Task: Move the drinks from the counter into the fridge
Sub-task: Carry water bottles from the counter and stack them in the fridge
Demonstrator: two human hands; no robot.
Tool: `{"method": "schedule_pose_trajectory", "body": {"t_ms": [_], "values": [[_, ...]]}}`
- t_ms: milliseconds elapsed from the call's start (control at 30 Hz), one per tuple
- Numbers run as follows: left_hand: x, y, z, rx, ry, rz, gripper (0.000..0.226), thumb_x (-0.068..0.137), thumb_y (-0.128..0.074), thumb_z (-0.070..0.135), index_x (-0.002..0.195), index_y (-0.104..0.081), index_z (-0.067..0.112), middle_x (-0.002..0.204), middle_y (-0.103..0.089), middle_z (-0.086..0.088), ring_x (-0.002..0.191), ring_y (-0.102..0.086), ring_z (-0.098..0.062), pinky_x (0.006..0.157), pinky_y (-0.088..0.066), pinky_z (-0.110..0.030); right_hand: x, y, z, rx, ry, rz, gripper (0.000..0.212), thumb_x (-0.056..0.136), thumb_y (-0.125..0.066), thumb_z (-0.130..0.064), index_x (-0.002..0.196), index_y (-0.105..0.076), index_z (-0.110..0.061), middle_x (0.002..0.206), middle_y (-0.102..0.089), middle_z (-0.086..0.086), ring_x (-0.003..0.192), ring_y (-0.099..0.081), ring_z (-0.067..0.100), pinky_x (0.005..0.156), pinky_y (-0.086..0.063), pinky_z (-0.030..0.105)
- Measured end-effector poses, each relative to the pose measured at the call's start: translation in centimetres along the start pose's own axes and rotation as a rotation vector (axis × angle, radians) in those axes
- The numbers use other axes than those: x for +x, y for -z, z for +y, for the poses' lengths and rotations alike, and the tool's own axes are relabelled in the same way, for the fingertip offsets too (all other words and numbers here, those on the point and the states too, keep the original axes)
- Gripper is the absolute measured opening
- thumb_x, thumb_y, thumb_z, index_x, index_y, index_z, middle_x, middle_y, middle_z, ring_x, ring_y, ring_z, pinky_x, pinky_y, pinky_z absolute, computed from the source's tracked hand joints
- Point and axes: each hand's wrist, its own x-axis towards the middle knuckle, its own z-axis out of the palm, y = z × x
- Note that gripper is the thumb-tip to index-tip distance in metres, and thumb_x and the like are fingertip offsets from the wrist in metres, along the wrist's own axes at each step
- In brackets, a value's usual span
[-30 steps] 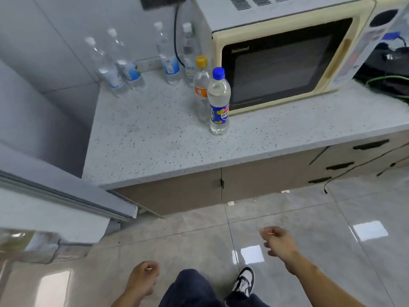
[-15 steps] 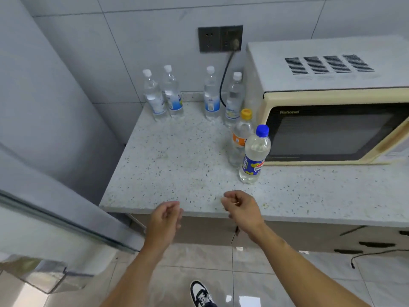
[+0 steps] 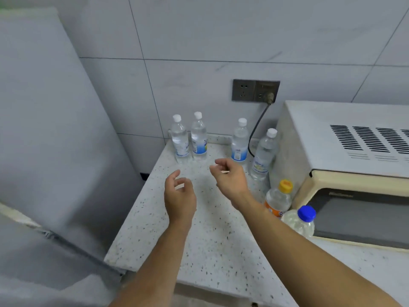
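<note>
Several clear water bottles with white caps stand along the back wall of the speckled counter (image 3: 212,235): a pair at the left (image 3: 180,139) (image 3: 198,136), one in the middle (image 3: 240,140) and one by the microwave (image 3: 264,154). An orange-capped bottle (image 3: 279,199) and a blue-capped bottle (image 3: 302,222) stand nearer, in front of the microwave. My left hand (image 3: 179,196) and my right hand (image 3: 230,176) hover above the counter with loosely curled fingers, holding nothing, just short of the back bottles. The grey fridge (image 3: 51,129) stands at the left.
A cream microwave (image 3: 345,165) fills the counter's right side, its cord (image 3: 257,127) running to a wall socket (image 3: 255,90) behind the bottles. The fridge's open door edge (image 3: 33,231) juts out at the lower left.
Both hands have risen from below the counter edge and reached forward over the counter toward the back bottles. The view has moved closer and higher.
</note>
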Motion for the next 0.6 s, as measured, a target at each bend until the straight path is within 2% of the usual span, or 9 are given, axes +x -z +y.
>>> {"method": "schedule_pose_trajectory", "body": {"t_ms": [67,100,167,200,300,400,500,600], "values": [[2.6,-1.5,0.6,0.012,0.016,0.062,0.035,0.094,-0.056,0.027,0.126,-0.053,0.040,0.114,-0.058,0.014,0.087,-0.059,-0.001,0.076,-0.061,-0.032,3.5,-1.1,-0.9,-0.039,0.009,0.020,0.030,0.089,-0.068,-0.037,0.117,-0.061,-0.028,0.104,-0.062,-0.011,0.096,-0.063,0.011,0.090,-0.056,0.038],[3.9,-2.1,1.0,0.030,0.022,0.087,0.037,0.094,-0.056,0.026,0.130,-0.053,0.035,0.119,-0.057,0.012,0.087,-0.058,-0.001,0.078,-0.059,-0.031,5.3,-1.6,-1.4,-0.064,0.018,0.026,0.034,0.089,-0.067,-0.037,0.121,-0.060,-0.026,0.106,-0.061,-0.011,0.099,-0.062,0.013,0.091,-0.055,0.037],[6.7,-3.0,1.9,0.120,0.007,0.120,0.043,0.093,-0.058,0.027,0.136,-0.050,0.030,0.128,-0.054,0.008,0.083,-0.055,0.002,0.070,-0.049,-0.017,8.6,-2.7,-2.2,-0.130,0.054,0.037,0.041,0.090,-0.067,-0.034,0.128,-0.057,-0.021,0.113,-0.060,-0.007,0.106,-0.061,0.016,0.092,-0.052,0.034],[8.0,-3.3,2.3,0.171,-0.009,0.117,0.046,0.093,-0.059,0.028,0.138,-0.048,0.028,0.131,-0.052,0.007,0.081,-0.053,0.003,0.068,-0.044,-0.015,10.1,-3.1,-2.5,-0.170,0.082,0.038,0.044,0.090,-0.067,-0.033,0.131,-0.055,-0.020,0.117,-0.059,-0.004,0.109,-0.060,0.018,0.093,-0.052,0.034],[12.1,-4.5,3.9,0.300,-0.042,0.055,0.053,0.092,-0.062,0.028,0.141,-0.043,0.024,0.133,-0.047,0.000,0.092,-0.049,-0.009,0.079,-0.043,-0.026,14.8,-4.3,-3.8,-0.306,0.139,0.023,0.050,0.091,-0.066,-0.033,0.137,-0.050,-0.022,0.134,-0.054,0.004,0.114,-0.060,0.023,0.092,-0.052,0.037],[16.2,-5.6,4.8,0.505,-0.139,-0.006,0.058,0.091,-0.065,0.028,0.143,-0.040,0.022,0.137,-0.043,-0.006,0.108,-0.053,-0.022,0.083,-0.035,-0.027,19.2,-5.1,-4.9,-0.472,0.159,-0.032,0.054,0.091,-0.064,-0.035,0.141,-0.044,-0.028,0.139,-0.045,0.005,0.106,-0.063,0.027,0.083,-0.050,0.034],[20.3,-6.3,5.6,0.725,-0.241,-0.086,0.066,0.091,-0.066,0.029,0.148,-0.033,0.022,0.144,-0.036,-0.010,0.123,-0.049,-0.029,0.086,-0.035,-0.029,22.7,-5.9,-5.4,-0.641,0.224,-0.113,0.058,0.093,-0.062,-0.034,0.144,-0.037,-0.029,0.143,-0.037,0.008,0.107,-0.062,0.031,0.089,-0.051,0.040],[23.4,-6.7,6.5,0.866,-0.384,-0.127,0.061,0.093,-0.063,0.025,0.147,-0.037,0.021,0.147,-0.038,-0.008,0.126,-0.047,-0.032,0.098,-0.040,-0.037,25.0,-6.6,-5.6,-0.761,0.299,-0.209,0.057,0.095,-0.058,-0.032,0.148,-0.035,-0.029,0.145,-0.032,0.009,0.117,-0.055,0.032,0.094,-0.049,0.040]]}}
